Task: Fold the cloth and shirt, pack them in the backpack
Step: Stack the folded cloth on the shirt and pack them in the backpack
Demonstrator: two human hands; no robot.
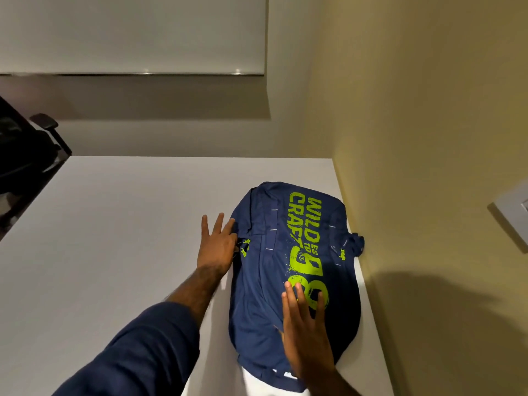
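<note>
white tabletop (114, 252) fills the lower view, set against a yellow wall (428, 138) with a pale blind (128, 32) above. on it, near the wall-side edge, lies the navy backpack (265, 310), flat, its lime lettering and big numbers facing up. the left hand (218, 247) sits at the backpack's left side, fingers spread, thumb side touching the fabric, gripping nothing. the right hand (307, 330) lies open and flat on the backpack's near half, palm pressing down. beyond the backpack's far left, a dark chair (25, 150) stands off the tabletop's corner.
</note>
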